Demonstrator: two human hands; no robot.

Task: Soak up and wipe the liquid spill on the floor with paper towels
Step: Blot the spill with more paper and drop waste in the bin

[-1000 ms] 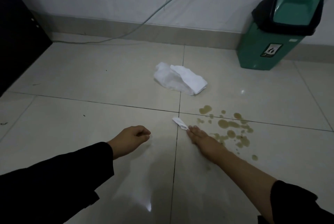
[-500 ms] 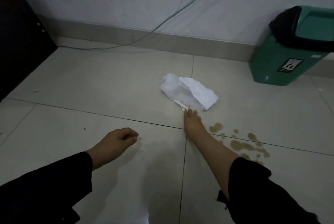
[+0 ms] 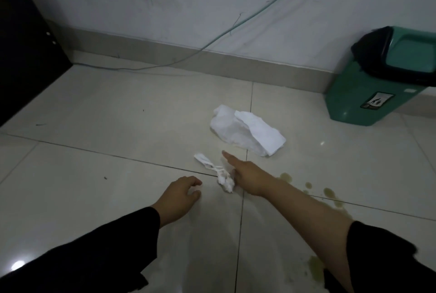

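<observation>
I inspect the head view. The right hand (image 3: pixel 247 179) is stretched forward over the floor (image 3: pixel 118 151), index finger extended toward twelve o'clock, the remaining fingers curled around a small torn, twisted scrap (image 3: pixel 215 173) of paper. How firm that hold is, I cannot tell; the scrap trails away toward ten o'clock of the hand. The left hand (image 3: pixel 179 196) rests on the tile at eight o'clock of the right, fingers loosely curled, grasping nothing.

The towels (image 3: pixel 245 133), a crumpled white wad, lie at one o'clock of the right hand, near but not touching it. The spill (image 3: pixel 328 194) sits at four o'clock of that hand: scattered yellowish drops along the grout line, with a further patch low in view beside the right sleeve. It appears untouched, so I judge the soaking not yet begun. A green bin (image 3: pixel 358 106) stands by the wall at two o'clock.

Recommendation for the step in hand: the scrap looks too small to absorb much. I would take up the full wad, lay it flat on the largest drops and press before wiping, working inward from the edges. Dragging too early risks smearing liquid into the grout. The patch beside the sleeve should not be overlooked, and the sleeve kept clear of it.
</observation>
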